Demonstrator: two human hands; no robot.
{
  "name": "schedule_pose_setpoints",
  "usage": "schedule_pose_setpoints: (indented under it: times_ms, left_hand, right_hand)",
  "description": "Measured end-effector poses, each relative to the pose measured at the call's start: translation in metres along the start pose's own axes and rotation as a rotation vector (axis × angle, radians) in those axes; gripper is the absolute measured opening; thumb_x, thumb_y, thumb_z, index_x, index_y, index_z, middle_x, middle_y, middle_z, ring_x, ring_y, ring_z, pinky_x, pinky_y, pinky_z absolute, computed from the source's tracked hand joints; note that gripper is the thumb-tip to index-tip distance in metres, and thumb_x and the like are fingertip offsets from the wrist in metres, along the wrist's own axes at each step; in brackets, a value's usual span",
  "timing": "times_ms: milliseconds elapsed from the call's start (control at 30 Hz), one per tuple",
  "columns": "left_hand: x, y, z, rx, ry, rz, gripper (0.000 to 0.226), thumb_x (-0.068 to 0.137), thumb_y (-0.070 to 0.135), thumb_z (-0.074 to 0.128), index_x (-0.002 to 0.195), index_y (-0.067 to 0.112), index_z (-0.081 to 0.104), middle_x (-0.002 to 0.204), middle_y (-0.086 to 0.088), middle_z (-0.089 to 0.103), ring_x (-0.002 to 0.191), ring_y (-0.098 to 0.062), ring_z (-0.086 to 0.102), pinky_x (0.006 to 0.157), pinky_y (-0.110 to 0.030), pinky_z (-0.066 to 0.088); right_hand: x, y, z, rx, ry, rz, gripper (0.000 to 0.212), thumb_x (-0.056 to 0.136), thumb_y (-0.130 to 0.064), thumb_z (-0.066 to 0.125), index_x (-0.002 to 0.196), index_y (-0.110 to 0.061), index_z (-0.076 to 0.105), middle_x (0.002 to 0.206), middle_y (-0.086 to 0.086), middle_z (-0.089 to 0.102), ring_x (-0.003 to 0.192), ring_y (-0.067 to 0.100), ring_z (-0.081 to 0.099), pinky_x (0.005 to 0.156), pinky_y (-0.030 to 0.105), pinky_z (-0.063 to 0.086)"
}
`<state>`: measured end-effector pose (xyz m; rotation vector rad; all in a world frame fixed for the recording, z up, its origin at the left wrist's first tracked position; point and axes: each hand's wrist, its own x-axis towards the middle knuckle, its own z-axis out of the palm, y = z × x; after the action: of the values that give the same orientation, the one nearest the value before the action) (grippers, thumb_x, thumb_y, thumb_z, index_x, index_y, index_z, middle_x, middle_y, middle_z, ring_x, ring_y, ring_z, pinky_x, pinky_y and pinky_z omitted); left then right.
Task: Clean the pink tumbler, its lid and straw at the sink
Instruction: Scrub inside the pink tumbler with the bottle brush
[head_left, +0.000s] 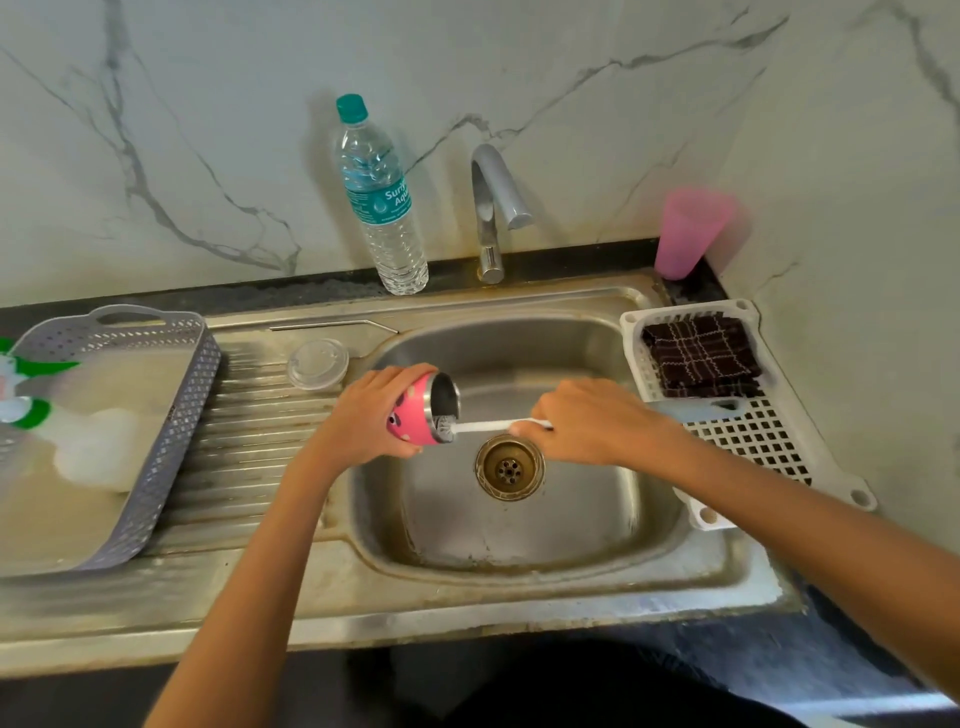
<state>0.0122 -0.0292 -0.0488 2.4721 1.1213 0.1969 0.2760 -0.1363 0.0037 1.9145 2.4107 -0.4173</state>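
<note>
My left hand (371, 410) is wrapped around the pink tumbler (410, 418), holding it tipped on its side above the sink (467, 587) basin, steel mouth turned to the right. My right hand (587, 421) has its fingers closed on the white handle of a bottle brush (488, 426), whose bristle end sits inside the tumbler's mouth. The clear lid (318, 364) lies on the ribbed drainboard just left of the basin, and the metal straw (332, 326) lies along the ledge behind it. A grey basket (176, 415) on the far left holds blurred white and green things I cannot make out. A white basket (753, 441) on the right holds a folded brown checked cloth (701, 358). A pink cup (688, 234) stands in the back corner. The water bottle (382, 197) beside the tap (496, 208) has a teal label; I can read only "Suri" and "Aqu".
</note>
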Motion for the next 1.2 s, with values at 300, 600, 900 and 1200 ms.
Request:
schedule_pose_setpoints:
  times_ms: [300,600,900,1200]
  left_hand:
    - [-0.006,0.019,0.008,-0.048,0.001,0.043,0.096,0.054,0.048,0.073,0.142,0.032,0.037,0.130,0.007,0.050,0.116,-0.017,0.048,0.102,-0.037,0.038]
    - [-0.003,0.021,0.014,-0.040,0.012,0.002,0.097,0.057,0.039,0.084,0.142,0.029,0.038,0.131,0.003,0.052,0.116,-0.019,0.049,0.101,-0.040,0.042]
    - [-0.006,0.018,0.017,0.108,0.066,0.049,0.096,0.059,0.042,0.079,0.142,0.036,0.033,0.134,0.005,0.050,0.121,-0.022,0.048,0.101,-0.041,0.039]
    - [-0.005,0.016,0.007,0.126,0.088,0.073,0.095,0.058,0.045,0.075,0.143,0.036,0.033,0.133,0.005,0.050,0.122,-0.021,0.047,0.103,-0.042,0.038]
  right_hand:
    - [0.017,0.001,-0.011,-0.181,0.106,-0.020,0.051,0.100,-0.051,0.031,0.075,-0.015,0.058,0.057,-0.005,0.039,0.060,0.019,0.048,0.058,0.030,0.039]
    - [0.010,-0.017,-0.011,-0.200,0.138,-0.087,0.050,0.100,-0.049,0.031,0.067,-0.017,0.052,0.056,-0.003,0.041,0.053,0.018,0.045,0.054,0.030,0.039]
    - [0.002,-0.022,0.009,-0.193,0.104,-0.113,0.048,0.101,-0.046,0.031,0.068,-0.015,0.047,0.055,-0.001,0.035,0.051,0.022,0.040,0.046,0.028,0.023]
    - [0.007,-0.014,0.017,-0.077,0.027,-0.015,0.050,0.101,-0.047,0.032,0.062,-0.018,0.042,0.057,-0.001,0.041,0.052,0.019,0.042,0.052,0.028,0.034]
